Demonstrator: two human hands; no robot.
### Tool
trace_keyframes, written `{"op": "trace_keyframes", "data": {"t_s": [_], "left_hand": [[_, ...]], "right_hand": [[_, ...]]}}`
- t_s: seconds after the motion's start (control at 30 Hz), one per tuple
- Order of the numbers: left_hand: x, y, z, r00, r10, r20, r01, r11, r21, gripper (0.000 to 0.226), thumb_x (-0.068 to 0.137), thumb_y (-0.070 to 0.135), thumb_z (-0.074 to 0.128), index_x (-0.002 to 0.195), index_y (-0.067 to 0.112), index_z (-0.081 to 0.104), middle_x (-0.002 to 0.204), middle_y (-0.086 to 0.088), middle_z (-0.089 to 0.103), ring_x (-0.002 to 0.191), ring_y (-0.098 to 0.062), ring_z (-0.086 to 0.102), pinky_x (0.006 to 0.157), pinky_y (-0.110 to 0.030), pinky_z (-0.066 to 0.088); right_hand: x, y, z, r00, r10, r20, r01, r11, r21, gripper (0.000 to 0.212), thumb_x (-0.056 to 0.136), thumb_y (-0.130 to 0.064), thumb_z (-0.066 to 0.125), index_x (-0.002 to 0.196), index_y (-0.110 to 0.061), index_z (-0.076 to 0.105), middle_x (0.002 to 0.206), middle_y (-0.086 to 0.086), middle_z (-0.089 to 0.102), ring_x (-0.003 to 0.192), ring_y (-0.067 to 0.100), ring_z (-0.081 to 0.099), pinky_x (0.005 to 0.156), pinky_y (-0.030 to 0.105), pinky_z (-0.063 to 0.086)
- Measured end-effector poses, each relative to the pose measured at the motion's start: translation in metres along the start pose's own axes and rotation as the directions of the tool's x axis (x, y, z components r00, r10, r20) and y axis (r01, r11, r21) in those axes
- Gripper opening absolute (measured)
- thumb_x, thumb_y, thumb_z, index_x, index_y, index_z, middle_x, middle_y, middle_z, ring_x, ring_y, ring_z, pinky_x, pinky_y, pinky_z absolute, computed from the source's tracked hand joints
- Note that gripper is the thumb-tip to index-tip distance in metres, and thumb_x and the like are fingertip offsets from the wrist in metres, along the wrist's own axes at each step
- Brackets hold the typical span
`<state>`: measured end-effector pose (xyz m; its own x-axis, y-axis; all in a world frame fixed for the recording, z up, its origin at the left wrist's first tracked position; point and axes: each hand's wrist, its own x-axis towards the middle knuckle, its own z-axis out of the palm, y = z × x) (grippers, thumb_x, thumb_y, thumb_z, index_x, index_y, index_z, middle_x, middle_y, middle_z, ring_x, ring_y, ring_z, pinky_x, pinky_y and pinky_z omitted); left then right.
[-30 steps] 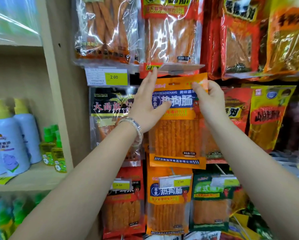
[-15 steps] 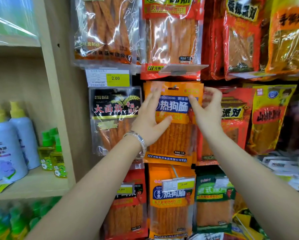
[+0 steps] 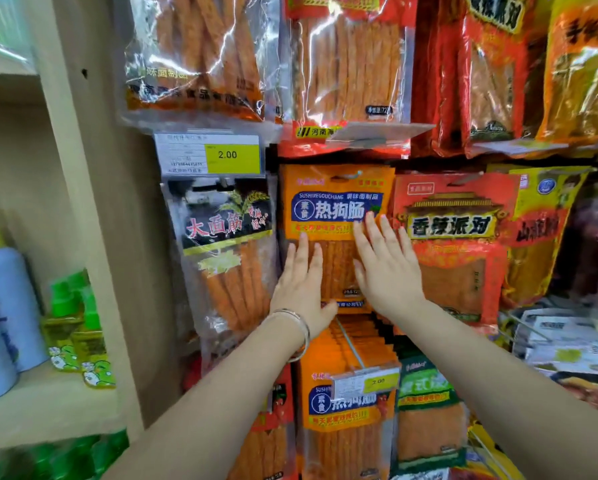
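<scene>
**Both palms flat on the hanging orange packet**

The fingers (image 3: 304, 245) of the left hand (image 3: 299, 289) lie straight and close together. Those of the right hand (image 3: 386, 275) are straight and a little spread. Neither hand curls round anything. Both sets point upward and press flat on the front of the orange packet (image 3: 335, 206). It hangs upright from a peg (image 3: 351, 174), between a black-labelled packet (image 3: 221, 230) and a red packet (image 3: 453, 223). Its long axis runs vertically, in line with the fingers. The left hand covers the lower left edge. The right sits higher, its tips touching the blue label, so it is nearer the hang hole above. Lifting the packet off the peg would, I judge, need a grip taken higher up. Lower orange packets (image 3: 346, 403) hang directly beneath.
</scene>
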<state>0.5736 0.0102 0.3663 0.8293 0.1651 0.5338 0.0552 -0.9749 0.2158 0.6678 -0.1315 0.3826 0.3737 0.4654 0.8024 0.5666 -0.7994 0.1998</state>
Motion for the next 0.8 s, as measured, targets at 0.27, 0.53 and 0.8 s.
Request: {"op": "trace_keyframes", "data": {"t_s": [0.27,0.53,0.8], "left_hand": [[0.021,-0.001,0.003,0.991,-0.085,0.103,0.078,0.995,0.070,0.098,0.085,0.037,0.060,0.149,0.014,-0.011,0.153,-0.004,-0.030,0.144,-0.024,-0.016,0.117,-0.039,0.015],[0.000,0.026,-0.026,0.958,-0.057,0.282,0.110,0.978,-0.177,0.072,0.090,0.029,0.057,0.147,0.003,0.021,0.155,-0.020,0.012,0.144,-0.027,0.014,0.112,-0.025,0.011],[-0.202,0.038,0.013,0.977,-0.141,0.161,0.208,0.809,-0.550,0.027,0.083,0.005,0.061,0.109,0.008,0.066,0.110,-0.017,0.059,0.097,-0.026,0.059,0.083,-0.018,0.040]], "right_hand": [[0.035,-0.011,-0.001,0.921,0.058,0.386,-0.047,0.998,-0.036,0.064,0.097,-0.017,0.033,0.152,-0.016,0.001,0.160,0.009,-0.006,0.148,0.020,0.001,0.117,0.039,0.008],[0.014,-0.003,-0.057,0.848,0.048,0.527,-0.243,0.920,0.306,0.051,0.094,-0.021,0.043,0.145,-0.017,0.036,0.147,0.010,0.042,0.130,0.030,0.045,0.104,0.043,0.040],[-0.169,-0.035,-0.086,0.769,0.176,0.614,-0.601,0.524,0.603,0.026,0.090,-0.017,0.059,0.115,-0.015,0.059,0.079,-0.010,0.054,0.071,0.013,0.051,0.071,0.026,0.038]]}}
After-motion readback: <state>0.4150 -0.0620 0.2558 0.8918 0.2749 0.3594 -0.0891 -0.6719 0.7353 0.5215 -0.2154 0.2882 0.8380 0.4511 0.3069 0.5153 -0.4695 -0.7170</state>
